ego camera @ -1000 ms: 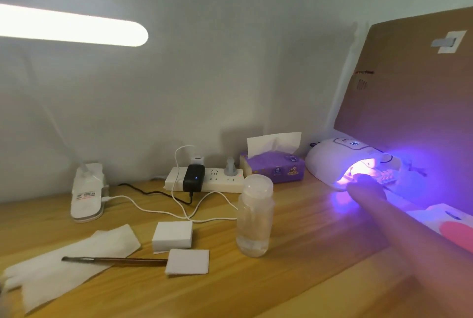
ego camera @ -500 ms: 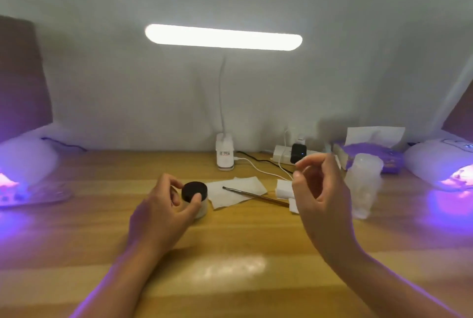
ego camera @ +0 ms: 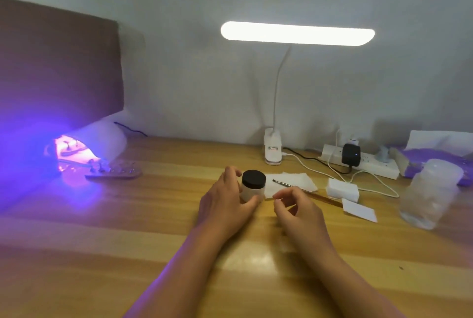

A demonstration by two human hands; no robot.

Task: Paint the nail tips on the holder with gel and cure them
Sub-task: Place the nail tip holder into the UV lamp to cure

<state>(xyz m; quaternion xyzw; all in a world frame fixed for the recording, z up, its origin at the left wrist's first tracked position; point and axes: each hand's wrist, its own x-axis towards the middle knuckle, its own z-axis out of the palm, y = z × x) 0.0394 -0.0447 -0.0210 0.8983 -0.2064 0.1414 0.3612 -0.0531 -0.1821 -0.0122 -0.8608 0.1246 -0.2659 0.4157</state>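
On the worktop (ego camera: pixel 153 228), the largest hazard is the curing lamp (ego camera: pixel 107 138) at far left. It is lit, and its violet glow spills across the wood. The holder (ego camera: pixel 114 174) with the nail tips lies just in front of the lamp's mouth, not inside it, so any wet gel on them would likely cure patchily.

Near the middle, the left hand (ego camera: pixel 225 205) has fingers and thumb wrapped round the small black-lidded gel jar (ego camera: pixel 253 186), which stands on the worktop. The right hand (ego camera: pixel 297 207) hovers just beside it, fingers loosely curled, holding nothing I can see. A lopsided twist on the lid could tip the jar, and uncovered gel may thicken in stray violet light. The brush (ego camera: pixel 304 191) lies across a white wipe (ego camera: pixel 297 181) — its bristles may pick up lint.
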